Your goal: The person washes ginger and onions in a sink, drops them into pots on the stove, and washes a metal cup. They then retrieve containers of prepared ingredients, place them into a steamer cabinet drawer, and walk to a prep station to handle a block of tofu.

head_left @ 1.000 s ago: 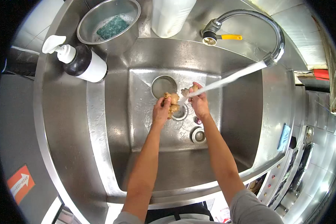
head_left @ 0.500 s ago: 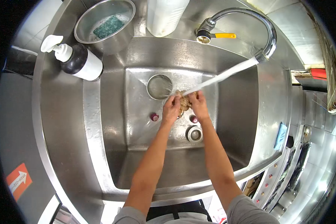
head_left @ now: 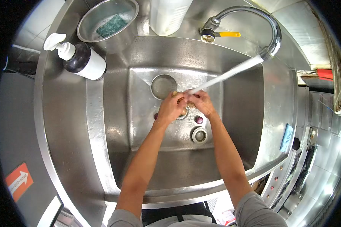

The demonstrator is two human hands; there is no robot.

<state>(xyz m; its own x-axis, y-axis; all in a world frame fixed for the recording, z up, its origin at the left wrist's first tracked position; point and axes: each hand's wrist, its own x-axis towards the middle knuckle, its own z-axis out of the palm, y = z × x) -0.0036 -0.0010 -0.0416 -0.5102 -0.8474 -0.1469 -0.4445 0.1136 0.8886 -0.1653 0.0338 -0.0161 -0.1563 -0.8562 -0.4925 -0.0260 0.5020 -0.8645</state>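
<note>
In the sink, my left hand (head_left: 172, 108) is closed around a knobbly tan piece of ginger (head_left: 184, 112), mostly hidden by my fingers. My right hand (head_left: 201, 103) grips the same piece from the other side, its fingers bent close to the left ones. A stream of water (head_left: 227, 75) from the faucet (head_left: 267, 55) falls on both hands. Below the right hand lies a small red onion (head_left: 198, 120); another purple onion (head_left: 155, 116) is half hidden by the left wrist. Near them sits a small metal drain strainer (head_left: 199, 135).
A round metal dish (head_left: 163, 87) lies behind the left hand in the sink (head_left: 140, 128). Along the rim stand a pump bottle (head_left: 83, 62), a steel bowl (head_left: 115, 41) with a green scouring pad in suds, and a white container (head_left: 168, 17). A blue cloth (head_left: 286, 138) lies right.
My fingers have closed further over the ginger, hiding most of it. The left hand has turned and now covers part of the left onion. Water keeps running.
</note>
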